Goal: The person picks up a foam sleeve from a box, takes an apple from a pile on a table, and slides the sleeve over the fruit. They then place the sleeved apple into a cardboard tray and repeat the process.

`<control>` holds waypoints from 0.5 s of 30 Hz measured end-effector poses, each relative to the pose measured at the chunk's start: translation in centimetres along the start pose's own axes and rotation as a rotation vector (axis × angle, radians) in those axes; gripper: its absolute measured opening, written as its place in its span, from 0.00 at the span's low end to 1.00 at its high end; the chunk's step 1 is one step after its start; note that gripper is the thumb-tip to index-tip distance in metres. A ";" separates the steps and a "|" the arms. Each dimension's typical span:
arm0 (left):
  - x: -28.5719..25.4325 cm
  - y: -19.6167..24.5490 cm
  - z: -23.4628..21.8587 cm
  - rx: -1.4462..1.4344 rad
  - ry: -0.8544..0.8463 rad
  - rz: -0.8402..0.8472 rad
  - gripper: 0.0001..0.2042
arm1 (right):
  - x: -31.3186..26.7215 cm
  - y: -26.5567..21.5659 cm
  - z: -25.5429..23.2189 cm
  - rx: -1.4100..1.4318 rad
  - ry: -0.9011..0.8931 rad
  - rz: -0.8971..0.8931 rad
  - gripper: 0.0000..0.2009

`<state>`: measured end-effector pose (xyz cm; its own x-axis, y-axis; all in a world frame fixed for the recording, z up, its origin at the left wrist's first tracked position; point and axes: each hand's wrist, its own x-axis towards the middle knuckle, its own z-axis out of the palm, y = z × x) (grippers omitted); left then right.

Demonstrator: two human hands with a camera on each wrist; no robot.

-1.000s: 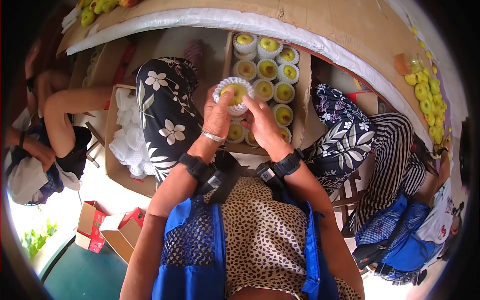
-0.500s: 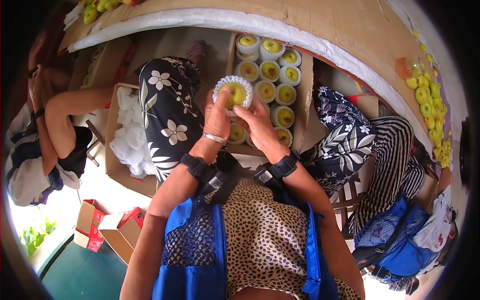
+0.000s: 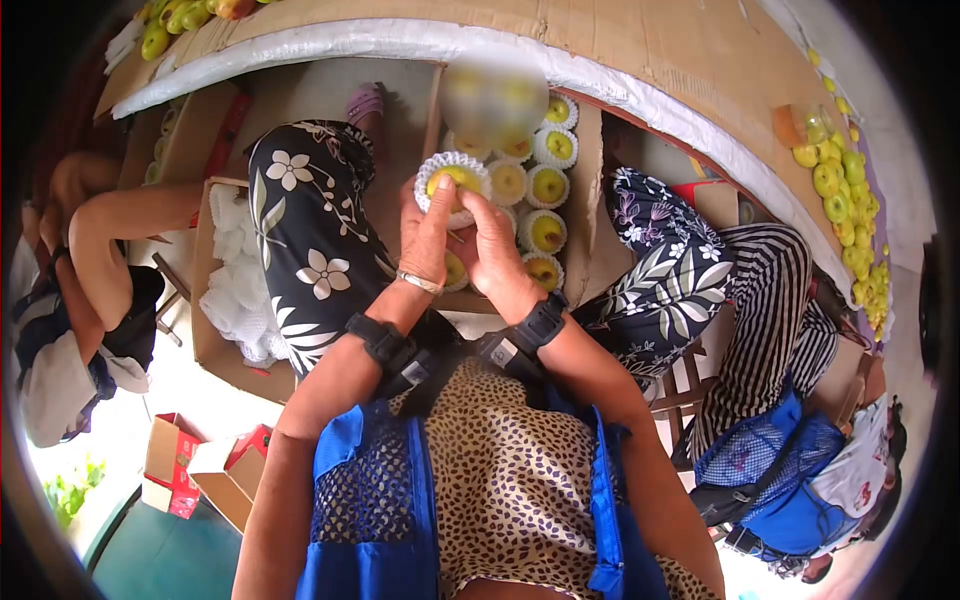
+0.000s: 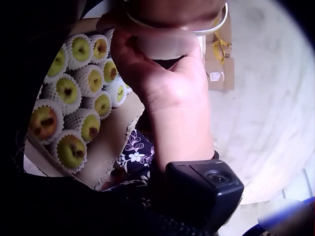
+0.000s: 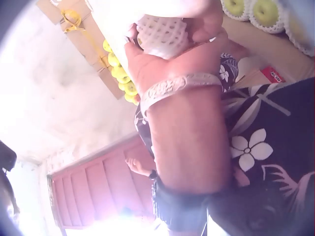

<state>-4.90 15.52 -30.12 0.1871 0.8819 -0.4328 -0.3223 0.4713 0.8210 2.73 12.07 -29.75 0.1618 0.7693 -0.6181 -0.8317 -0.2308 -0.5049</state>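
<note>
Between both hands, in the head view, sits a yellow-green apple (image 3: 462,178) in a white foam net sleeve (image 3: 474,168). My left hand (image 3: 425,240) grips it from the left, thumb lying over the apple's top. My right hand (image 3: 498,255) holds its lower right side, thumb on the sleeve's near edge. The right wrist view shows the foam side (image 5: 161,37) cupped by the braceleted left hand (image 5: 172,61). Just beyond the hands, rows of sleeved apples (image 3: 547,186) stand in a cardboard box (image 3: 588,195); a grey blur covers several.
A carton of loose foam sleeves (image 3: 238,290) stands left of my patterned trouser leg (image 3: 325,215). The cardboard-covered table (image 3: 640,45) spans the far side, with piled fruit (image 3: 840,190) at right. Another person sits on each side. Small red boxes (image 3: 172,465) lie lower left.
My right thumb has shifted left along the sleeve, toward the left thumb. Both hands still hold the same apple. The head view has turned slightly, so the scene sits further left.
</note>
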 end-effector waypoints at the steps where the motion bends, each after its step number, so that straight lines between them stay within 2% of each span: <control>1: -0.2 0.6 0.5 0.009 -0.002 -0.003 0.31 | 0.2 -0.5 0.0 0.019 -0.002 -0.023 0.15; 3: 0.7 -0.5 -0.4 0.018 0.031 -0.055 0.37 | 1.6 -1.7 -1.1 0.066 0.041 -0.038 0.13; 4: 0.2 0.5 0.0 0.059 0.093 -0.150 0.32 | 3.2 -2.4 -2.2 0.109 0.069 -0.083 0.13; 6: 0.1 0.7 -0.9 0.091 -0.005 -0.270 0.30 | 5.6 -5.6 -4.0 0.045 0.013 -0.209 0.16; 8: -0.7 0.8 -1.0 0.143 -0.032 -0.314 0.28 | 8.6 -8.4 -6.0 0.056 0.128 -0.294 0.16; 10: -0.4 1.3 -0.9 0.163 -0.054 -0.332 0.26 | 12.0 -10.5 -7.6 0.063 0.267 -0.361 0.20; 12: -0.6 1.8 -0.9 0.150 -0.054 -0.348 0.24 | 14.0 -11.4 -8.3 -0.131 0.602 -0.442 0.25; 15: -0.4 2.0 -1.0 0.184 -0.048 -0.344 0.21 | 16.8 -11.1 -8.7 -0.332 0.871 -0.593 0.30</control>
<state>-6.55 16.10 -28.64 0.2995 0.6690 -0.6802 -0.0621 0.7251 0.6858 19.32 22.38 -39.74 0.9149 0.1582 -0.3715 -0.3357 -0.2129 -0.9176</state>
